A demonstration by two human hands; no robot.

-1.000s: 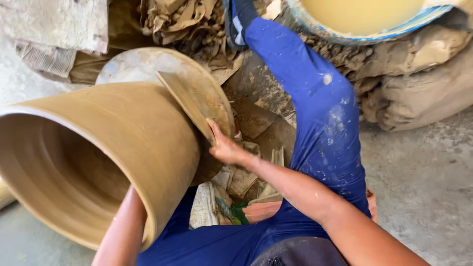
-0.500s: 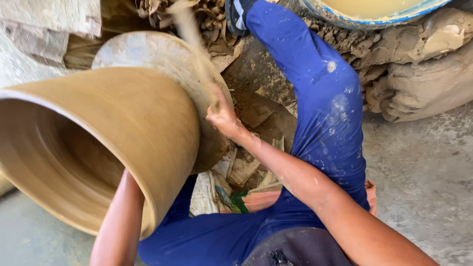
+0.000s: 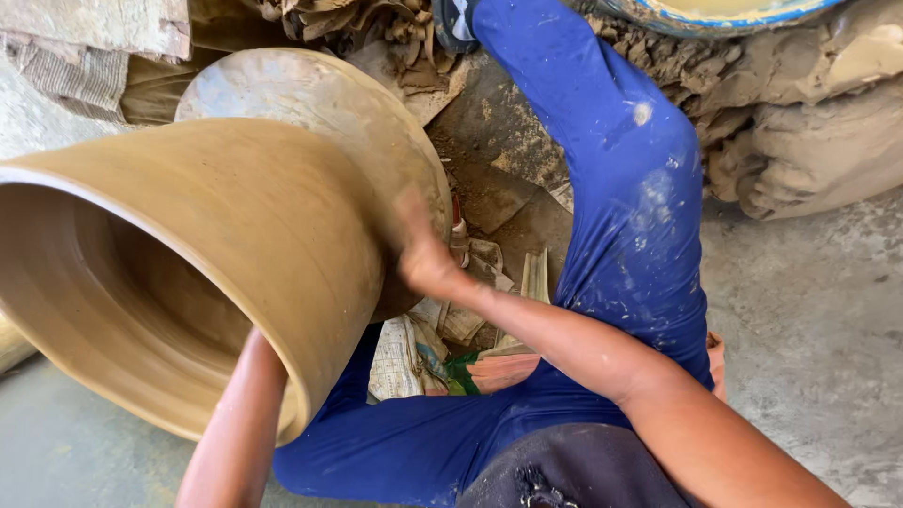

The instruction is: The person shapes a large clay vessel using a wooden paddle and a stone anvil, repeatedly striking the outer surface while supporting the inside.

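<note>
A large unfired clay pot [image 3: 235, 216] lies tilted on its side, its wide mouth toward the lower left and its rounded bottom [image 3: 310, 103] toward the top. My left forearm [image 3: 235, 423] reaches into the mouth, and the hand is hidden inside. My right hand [image 3: 428, 263], blurred by motion, is at the pot's outer wall near the rounded bottom. It grips a flat wooden paddle [image 3: 406, 209] that lies against the clay and is hard to make out.
My leg in blue trousers [image 3: 611, 169] stretches up past the pot on the right. Clay-caked sacks [image 3: 809, 122] and a blue-rimmed basin [image 3: 715, 11] sit at the top right. Rags and paper scraps [image 3: 442, 339] lie under the pot on the concrete floor [image 3: 818, 310].
The paddle rested flat on the pot, swung up and away, and has come back down against the wall. The view has drifted slightly; my left arm stays inside the pot.
</note>
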